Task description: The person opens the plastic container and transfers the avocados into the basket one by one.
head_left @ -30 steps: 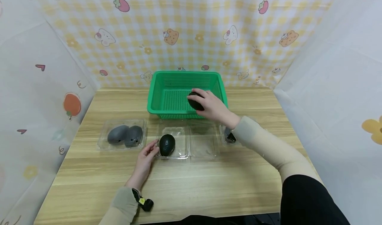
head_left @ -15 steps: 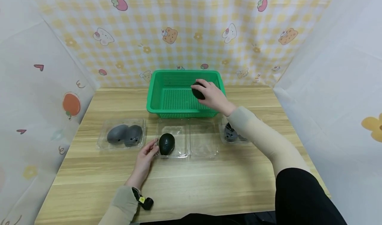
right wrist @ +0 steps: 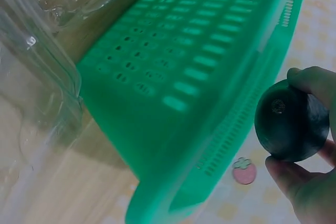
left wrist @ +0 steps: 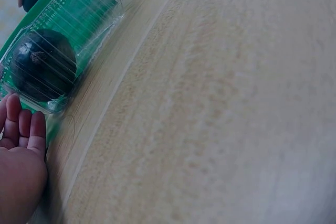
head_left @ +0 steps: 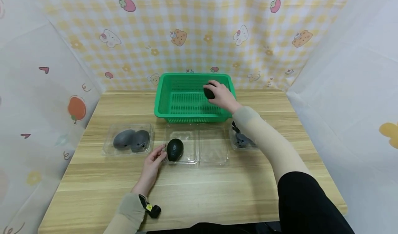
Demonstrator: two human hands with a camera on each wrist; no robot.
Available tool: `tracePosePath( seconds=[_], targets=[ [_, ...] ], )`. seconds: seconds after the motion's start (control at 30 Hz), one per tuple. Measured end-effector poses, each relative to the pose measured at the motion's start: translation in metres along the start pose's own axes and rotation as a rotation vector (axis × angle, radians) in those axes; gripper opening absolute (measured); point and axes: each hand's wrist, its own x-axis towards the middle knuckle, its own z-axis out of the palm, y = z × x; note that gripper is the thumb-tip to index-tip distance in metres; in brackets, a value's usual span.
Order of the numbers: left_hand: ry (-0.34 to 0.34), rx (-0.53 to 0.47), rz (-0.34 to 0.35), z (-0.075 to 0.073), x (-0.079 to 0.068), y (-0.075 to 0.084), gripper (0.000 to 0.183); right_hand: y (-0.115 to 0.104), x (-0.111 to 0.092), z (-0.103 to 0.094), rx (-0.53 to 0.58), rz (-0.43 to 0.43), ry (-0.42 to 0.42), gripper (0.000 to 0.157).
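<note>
My right hand [head_left: 220, 95] grips a dark avocado [right wrist: 292, 121] above the right part of the green basket [head_left: 160, 99]. Thumb and fingers curl round the fruit's sides in the right wrist view. A second dark avocado [head_left: 175, 149] lies in the left half of an opened clear plastic clamshell box [head_left: 188, 154], which stands in front of the basket. At that box's left edge, my left hand [head_left: 151, 166] rests with loosely bent fingers. Its fingertips [left wrist: 38, 121] are right at the plastic wall in the left wrist view.
To the left stands a clear box [head_left: 107, 146] with two grey, rounded things [head_left: 124, 139] in it. Another clear box [head_left: 234, 145] with grey things is partly hidden under my right forearm. A patterned cloth [head_left: 199, 27] hangs behind the wooden table [head_left: 199, 199].
My right hand has carried the avocado up and slightly right, farther back over the basket. The left hand and the boxes stay in place.
</note>
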Motion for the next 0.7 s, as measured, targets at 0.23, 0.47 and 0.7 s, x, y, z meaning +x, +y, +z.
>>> tracePosePath(
  seconds=[0.23,0.47,0.7],
  targets=[
    [-0.003,-0.009,-0.005,0.001,0.0,0.0,0.042,0.012,0.007,0.012,0.025,0.088,-0.027,0.058],
    [-0.002,-0.008,-0.013,0.0,0.001,-0.002,0.041,0.02,0.01,0.023,0.056,0.126,-0.053,0.058],
    [0.0,0.015,0.0,-0.001,0.002,-0.003,0.043,0.025,0.013,0.032,0.061,0.173,-0.102,0.058]
  ],
)
